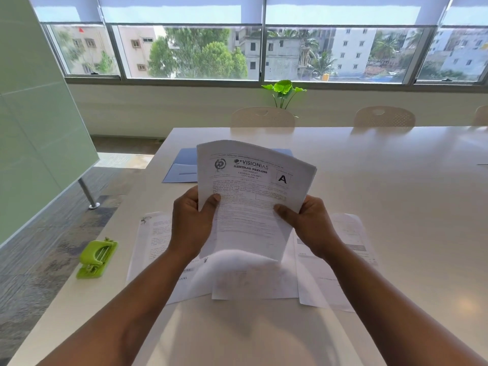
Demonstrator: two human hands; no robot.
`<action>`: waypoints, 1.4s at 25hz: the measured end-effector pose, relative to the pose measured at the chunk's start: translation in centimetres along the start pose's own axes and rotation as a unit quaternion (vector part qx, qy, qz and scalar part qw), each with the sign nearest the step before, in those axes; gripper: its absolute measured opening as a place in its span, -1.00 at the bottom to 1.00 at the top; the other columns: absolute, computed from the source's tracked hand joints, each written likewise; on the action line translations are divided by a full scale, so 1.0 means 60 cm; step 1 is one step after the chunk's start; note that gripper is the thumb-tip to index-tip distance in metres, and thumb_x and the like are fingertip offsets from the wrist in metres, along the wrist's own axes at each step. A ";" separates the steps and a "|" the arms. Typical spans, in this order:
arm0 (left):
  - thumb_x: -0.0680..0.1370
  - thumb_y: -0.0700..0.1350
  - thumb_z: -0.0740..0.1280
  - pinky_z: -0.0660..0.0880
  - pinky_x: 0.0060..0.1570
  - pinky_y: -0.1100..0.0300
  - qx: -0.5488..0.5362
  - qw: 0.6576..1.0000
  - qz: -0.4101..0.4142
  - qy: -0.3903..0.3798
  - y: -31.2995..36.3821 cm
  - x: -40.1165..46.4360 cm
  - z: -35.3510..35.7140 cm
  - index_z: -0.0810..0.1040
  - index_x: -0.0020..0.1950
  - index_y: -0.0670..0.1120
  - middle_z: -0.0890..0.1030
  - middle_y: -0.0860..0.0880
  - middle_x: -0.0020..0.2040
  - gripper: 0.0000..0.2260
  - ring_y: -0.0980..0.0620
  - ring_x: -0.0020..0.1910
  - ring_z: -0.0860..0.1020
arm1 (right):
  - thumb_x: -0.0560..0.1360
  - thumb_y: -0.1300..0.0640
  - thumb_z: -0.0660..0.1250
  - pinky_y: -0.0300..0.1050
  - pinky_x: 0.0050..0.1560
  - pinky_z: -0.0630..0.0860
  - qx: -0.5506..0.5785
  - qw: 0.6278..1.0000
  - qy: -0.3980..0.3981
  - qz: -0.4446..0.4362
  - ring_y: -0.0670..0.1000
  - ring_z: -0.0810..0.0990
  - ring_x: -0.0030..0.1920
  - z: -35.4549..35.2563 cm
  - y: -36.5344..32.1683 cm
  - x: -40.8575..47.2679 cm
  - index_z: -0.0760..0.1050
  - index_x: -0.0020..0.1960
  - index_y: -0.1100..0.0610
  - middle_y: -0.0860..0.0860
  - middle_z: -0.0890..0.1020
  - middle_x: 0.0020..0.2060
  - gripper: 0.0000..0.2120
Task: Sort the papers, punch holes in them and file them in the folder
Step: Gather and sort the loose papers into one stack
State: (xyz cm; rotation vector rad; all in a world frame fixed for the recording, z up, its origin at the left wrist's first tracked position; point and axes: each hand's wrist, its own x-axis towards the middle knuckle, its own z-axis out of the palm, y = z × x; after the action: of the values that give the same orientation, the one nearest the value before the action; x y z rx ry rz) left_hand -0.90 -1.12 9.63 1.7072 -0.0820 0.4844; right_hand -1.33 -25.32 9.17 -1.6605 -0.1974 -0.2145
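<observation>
I hold a stack of printed papers (250, 180) upright above the table, its top sheet marked with a large "A". My left hand (191, 223) grips its left edge and my right hand (307, 224) grips its right edge, thumbs on the front. The stack's lower end is blurred. More loose papers (150, 241) lie spread flat on the table under my hands. A blue folder (182, 165) lies open behind the held stack, partly hidden by it. A green hole punch (97, 256) sits near the table's left edge.
The white table (396, 207) stretches far to the right. Beige chairs (262, 117) stand along its far side, with a small green plant (284, 92) behind them. A glass partition (34, 128) stands left of the table.
</observation>
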 end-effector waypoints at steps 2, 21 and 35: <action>0.59 -0.13 0.42 0.58 -0.24 0.38 -0.013 1.000 -0.002 0.006 -0.006 -0.012 0.006 0.63 0.02 0.12 0.68 0.22 -0.03 -0.87 0.15 -0.12 0.67 | 0.57 0.26 0.42 0.22 0.15 0.65 -0.019 1.000 -0.004 0.008 0.08 0.74 0.04 0.006 0.012 -0.004 0.71 0.02 -0.03 -0.01 0.77 0.01 -0.79; 0.55 -0.04 0.47 0.66 0.02 0.02 -0.009 0.989 -0.105 -0.103 -0.022 -0.004 0.010 0.61 0.20 0.01 0.71 0.01 0.08 -0.76 -0.06 0.04 0.68 | 0.53 0.23 0.46 0.14 0.13 0.67 -0.082 0.995 -0.016 0.053 0.05 0.73 0.05 0.009 0.039 0.006 0.68 0.19 0.10 -0.03 0.75 0.05 -0.75; 0.64 -0.32 0.30 0.55 0.22 -0.06 0.034 0.931 -0.331 -0.152 -0.103 0.018 0.061 0.52 0.37 -0.29 0.66 -0.19 0.10 -0.71 -0.22 0.11 0.62 | 0.34 -0.28 0.46 0.15 0.29 0.48 -0.521 0.790 0.021 0.323 0.20 0.39 0.40 -0.166 0.074 -0.023 0.31 0.52 -0.03 0.08 0.36 0.47 -0.17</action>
State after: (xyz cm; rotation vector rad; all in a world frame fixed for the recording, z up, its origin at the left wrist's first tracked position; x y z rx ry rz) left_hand 3.03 -3.13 3.87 1.7415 0.2860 -0.2846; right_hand -1.79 -35.69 5.48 -2.7020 0.6573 0.2229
